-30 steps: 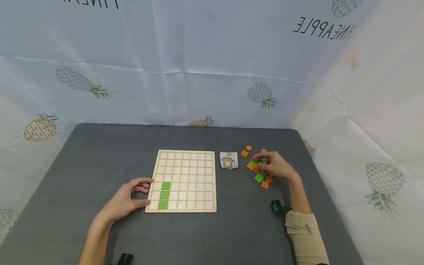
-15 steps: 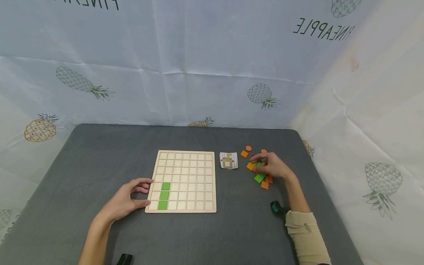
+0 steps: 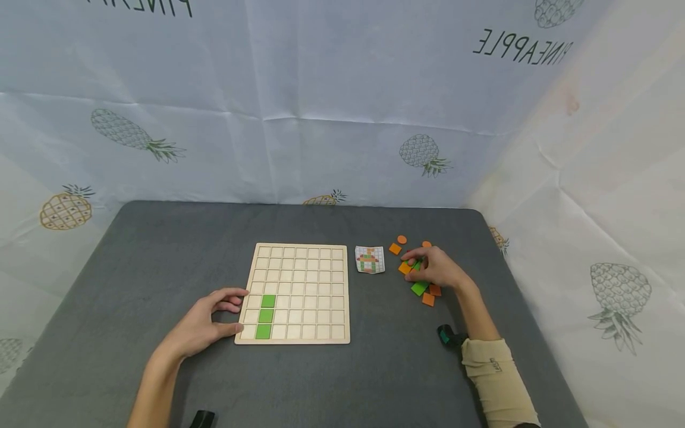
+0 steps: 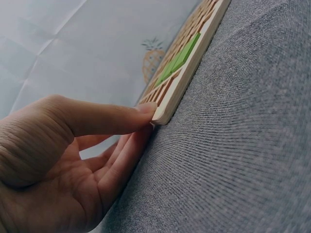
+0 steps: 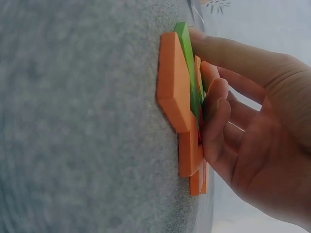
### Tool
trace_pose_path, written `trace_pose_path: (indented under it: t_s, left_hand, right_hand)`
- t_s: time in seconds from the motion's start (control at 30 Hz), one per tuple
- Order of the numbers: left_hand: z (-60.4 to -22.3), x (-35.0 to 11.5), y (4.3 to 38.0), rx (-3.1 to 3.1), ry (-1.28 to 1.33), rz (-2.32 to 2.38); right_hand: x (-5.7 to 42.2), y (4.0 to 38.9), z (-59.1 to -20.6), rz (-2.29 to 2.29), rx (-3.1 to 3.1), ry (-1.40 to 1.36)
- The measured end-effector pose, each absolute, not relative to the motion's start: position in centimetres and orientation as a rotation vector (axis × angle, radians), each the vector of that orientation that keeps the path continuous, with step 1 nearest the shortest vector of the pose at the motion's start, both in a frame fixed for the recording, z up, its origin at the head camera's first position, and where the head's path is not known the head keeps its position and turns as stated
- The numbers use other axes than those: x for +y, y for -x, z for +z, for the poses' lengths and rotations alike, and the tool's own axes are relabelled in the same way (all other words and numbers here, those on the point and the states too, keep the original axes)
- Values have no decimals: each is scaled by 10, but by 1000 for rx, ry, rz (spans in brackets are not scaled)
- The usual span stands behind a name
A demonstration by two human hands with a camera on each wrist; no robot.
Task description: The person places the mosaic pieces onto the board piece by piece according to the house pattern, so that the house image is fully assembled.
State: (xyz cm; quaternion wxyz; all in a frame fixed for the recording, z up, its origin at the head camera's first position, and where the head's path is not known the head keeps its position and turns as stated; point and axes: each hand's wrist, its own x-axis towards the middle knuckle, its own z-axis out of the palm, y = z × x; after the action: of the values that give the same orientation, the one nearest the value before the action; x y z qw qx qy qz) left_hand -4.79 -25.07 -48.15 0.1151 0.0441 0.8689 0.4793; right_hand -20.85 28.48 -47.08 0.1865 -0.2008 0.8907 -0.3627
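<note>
A square wooden grid board (image 3: pixel 299 291) lies flat with three green square tiles (image 3: pixel 264 316) in a column near its lower left. My left hand (image 3: pixel 200 324) touches the board's left edge; in the left wrist view its straight thumb (image 4: pixel 121 116) rests on the rim. To the right, my right hand (image 3: pixel 436 267) reaches into a pile of orange and green tiles. The right wrist view shows the thumb against a green tile (image 5: pixel 187 58) and bent fingers on the pile, with no tile visibly lifted. Some tiles are hidden under the hand.
A small pattern card (image 3: pixel 369 260) with a coloured grid picture lies between board and pile. An orange disc (image 3: pixel 402 239) and an orange square (image 3: pixel 395 248) lie just beyond the pile. A pineapple-print cloth (image 3: pixel 332 119) hangs behind the grey table (image 3: pixel 299 386).
My right hand has shifted slightly left over the pile, its fingertips moving among the tiles. The left hand and the board have stayed in place.
</note>
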Motion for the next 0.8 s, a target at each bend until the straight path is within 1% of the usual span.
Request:
trace_pose_path:
  t_s: [0.47,0.67,0.8]
  left_hand:
    - [-484,-252,49,2546,-131,1406]
    - [-482,-251,49,2536,-122,1406]
    - [-481,-251,48,2532,-122,1414]
  right_hand:
    - [282,210,-470,-971,2527,572]
    - [281,211,-470,-1005,2526,624]
    - [272,206,-465,-1011,2553,668]
